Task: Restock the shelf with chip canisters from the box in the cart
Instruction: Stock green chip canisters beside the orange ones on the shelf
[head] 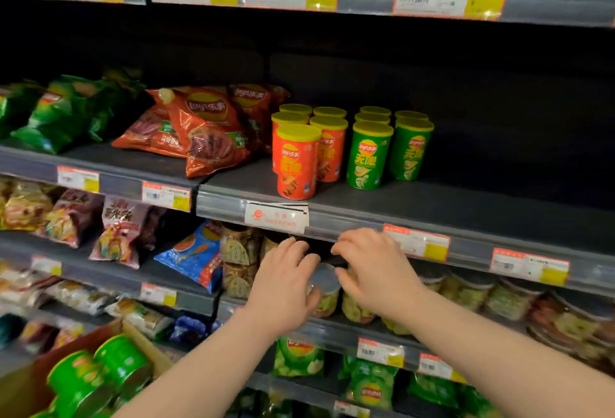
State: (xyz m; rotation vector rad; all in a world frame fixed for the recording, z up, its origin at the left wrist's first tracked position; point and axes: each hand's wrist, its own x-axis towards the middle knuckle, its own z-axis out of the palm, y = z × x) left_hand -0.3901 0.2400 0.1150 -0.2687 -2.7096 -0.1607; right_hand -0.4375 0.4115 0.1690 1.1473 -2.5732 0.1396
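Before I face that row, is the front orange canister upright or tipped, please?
Upright: the front orange canister stands on its base on the shelf, yellow lid level on top.

Standing upright in short rows on the dark shelf (432, 204), all wearing yellow lids: red canisters (296, 165) on the left, green canisters (367, 158) just beside them on the right. Lying tipped over in the brown box (20, 391) at the bottom left: more green cans (100, 371), looking blurry. Standing one shelf lower: a pale-lidded canister (324, 284).
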